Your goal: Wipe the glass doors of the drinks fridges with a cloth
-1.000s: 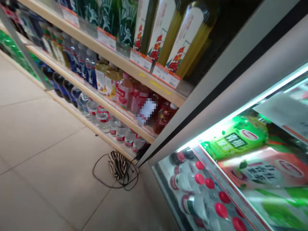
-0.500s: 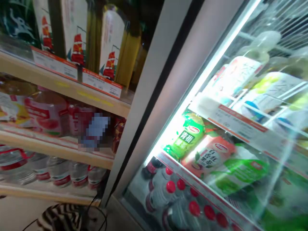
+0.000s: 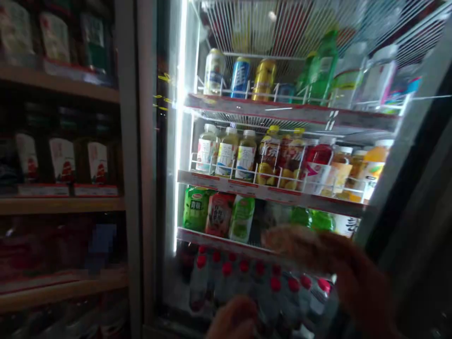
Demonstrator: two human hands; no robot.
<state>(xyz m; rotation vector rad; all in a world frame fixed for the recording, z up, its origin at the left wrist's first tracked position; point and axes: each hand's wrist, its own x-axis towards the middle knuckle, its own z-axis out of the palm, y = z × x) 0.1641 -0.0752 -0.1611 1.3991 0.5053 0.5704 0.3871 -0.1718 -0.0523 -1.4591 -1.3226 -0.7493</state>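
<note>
My right hand (image 3: 344, 261) reaches in from the lower right, in front of the lit drinks fridge. At its fingers is a pale brownish, crumpled-looking thing (image 3: 289, 242), too smeared by motion to name. It overlaps the front edge of the lower shelf in view; I cannot tell whether it touches it. My left hand (image 3: 235, 318) shows at the bottom middle, in front of red-capped bottles (image 3: 226, 269); its fingers are blurred. Nearest on the shelf are a green bottle (image 3: 242, 219), a red-labelled bottle (image 3: 219, 214) and another green bottle (image 3: 196, 207).
Above, a fridge shelf (image 3: 240, 186) carries tea and juice bottles behind a wire rail. Cans (image 3: 240, 77) and green bottles (image 3: 323, 68) stand on the top rack. A dark door frame (image 3: 413, 202) borders the right. Wooden shelves (image 3: 60, 205) with bottles stand left.
The view has swung right and levelled, so the fridge now fills the middle. Both my hands have come into view, the right one with a blurred pale thing at its fingers.
</note>
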